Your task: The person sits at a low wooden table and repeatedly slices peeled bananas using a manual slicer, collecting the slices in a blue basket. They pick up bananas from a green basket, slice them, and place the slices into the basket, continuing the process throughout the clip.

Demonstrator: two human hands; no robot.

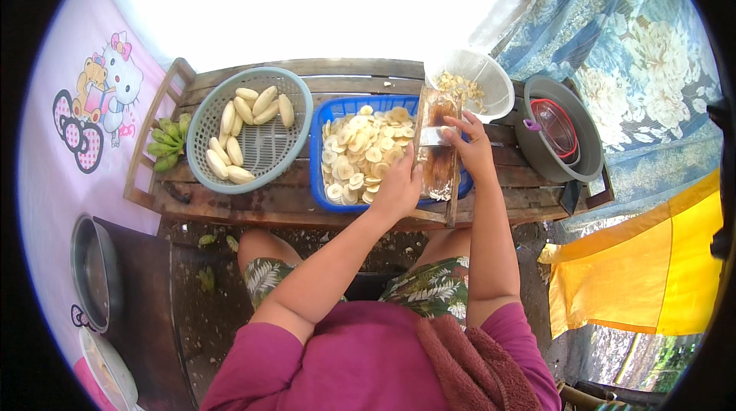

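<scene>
Wooden slicer (440, 175) over a blue basket (316, 154) of banana slices (360, 149).
The left hand (399, 187) grips its edge, some fingertips hidden; the right hand (474, 147) bends over the metal blade (433, 136); I can't tell if it holds anything.

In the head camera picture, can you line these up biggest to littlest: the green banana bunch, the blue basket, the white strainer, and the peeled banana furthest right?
1. Blue basket
2. White strainer
3. Green banana bunch
4. Peeled banana furthest right
</scene>
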